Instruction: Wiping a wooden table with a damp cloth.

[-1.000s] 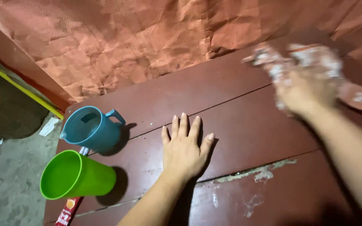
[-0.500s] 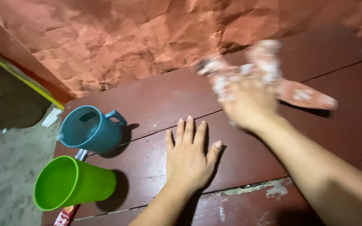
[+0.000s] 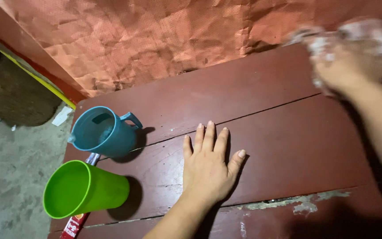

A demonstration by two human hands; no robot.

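The left hand (image 3: 208, 166) lies flat on the dark red desk (image 3: 270, 128), palm down, fingers pointing away toward the crumpled orange sheet (image 3: 155, 40); its grip is wide and holds nothing. To the left of it, well apart, stand the blue jug (image 3: 105, 132) and, nearer to the person, the green cup (image 3: 82, 189), both close to the left edge of the desk. The right hand (image 3: 345, 57) is raised at the far right, blurred and covered with white paste; if its grip holds something I cannot tell. Between both hands the boards are open
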